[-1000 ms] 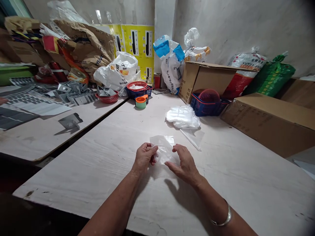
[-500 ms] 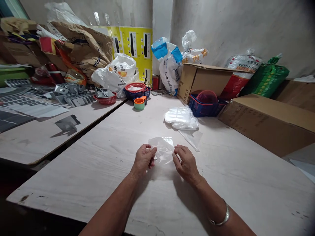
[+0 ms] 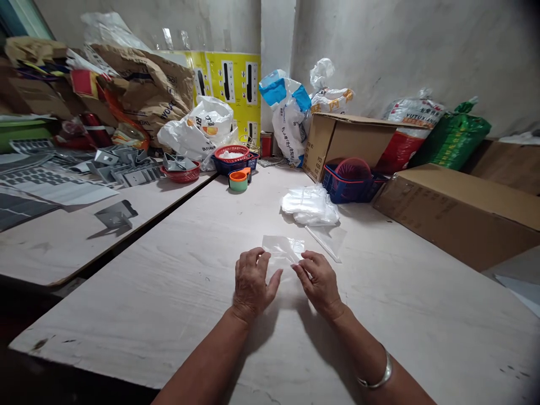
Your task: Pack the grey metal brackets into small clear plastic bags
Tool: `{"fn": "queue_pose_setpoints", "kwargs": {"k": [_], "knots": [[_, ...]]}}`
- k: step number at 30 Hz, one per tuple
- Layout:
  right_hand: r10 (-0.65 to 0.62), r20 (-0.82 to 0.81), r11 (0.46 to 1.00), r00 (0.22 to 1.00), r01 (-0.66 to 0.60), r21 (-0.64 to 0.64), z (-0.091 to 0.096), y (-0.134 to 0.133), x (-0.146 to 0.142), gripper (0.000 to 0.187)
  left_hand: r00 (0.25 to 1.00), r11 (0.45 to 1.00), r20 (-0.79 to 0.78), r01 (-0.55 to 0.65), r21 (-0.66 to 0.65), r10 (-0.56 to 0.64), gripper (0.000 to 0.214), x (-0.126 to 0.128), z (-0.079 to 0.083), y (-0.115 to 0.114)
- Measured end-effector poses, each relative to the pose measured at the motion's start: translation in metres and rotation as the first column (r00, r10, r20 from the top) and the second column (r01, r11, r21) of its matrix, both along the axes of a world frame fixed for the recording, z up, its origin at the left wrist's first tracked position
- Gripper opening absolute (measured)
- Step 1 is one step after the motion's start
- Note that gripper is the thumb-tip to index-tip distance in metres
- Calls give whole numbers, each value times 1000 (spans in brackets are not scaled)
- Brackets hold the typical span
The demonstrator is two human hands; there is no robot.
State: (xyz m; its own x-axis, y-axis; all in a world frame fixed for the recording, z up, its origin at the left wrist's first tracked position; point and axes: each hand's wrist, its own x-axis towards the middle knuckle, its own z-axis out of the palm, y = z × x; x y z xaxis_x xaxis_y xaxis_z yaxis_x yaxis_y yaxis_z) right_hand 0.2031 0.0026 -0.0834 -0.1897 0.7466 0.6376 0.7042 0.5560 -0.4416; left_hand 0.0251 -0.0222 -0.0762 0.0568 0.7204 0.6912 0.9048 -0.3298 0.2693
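A clear plastic bag [image 3: 282, 247] is between my two hands, just above the pale tabletop. My right hand [image 3: 318, 281] pinches its right edge between thumb and fingers. My left hand [image 3: 253, 281] is at the bag's left side, back of the hand up, its thumb held apart from the fingers; the fingertips touch or nearly touch the plastic. Beyond the bag lies a stack of clear plastic bags [image 3: 310, 203]. A single flat clear bag [image 3: 331, 242] rests in front of that stack.
Tape in an orange and green dispenser [image 3: 238, 180] stands near a red basket [image 3: 232, 153]. At the right are a blue basket [image 3: 348, 185] and a cardboard box [image 3: 455, 208]. Bent grey pieces [image 3: 126, 166] cover part of the left table, across a dark gap.
My left hand has turned palm down and its thumb has come off the bag's edge. The bag has shifted slightly right. My right hand stays nearly in place.
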Motion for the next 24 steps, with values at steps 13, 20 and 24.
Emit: {"fn": "queue_pose_setpoints", "kwargs": {"k": [13,20,24], "knots": [[-118,168,993,979,119,9,-7,4,2,17,992,997,-106,-71,27,74,14,-5,-2,-2],[-219,203,976,954,212,60,-13,4,0,20,980,990,-161,-126,-71,113,23,-5,-9,-1],[-203,339,977,919,214,5,-19,2,2,19,990,967,-93,-122,-224,104,19,-1,-13,-2]]}}
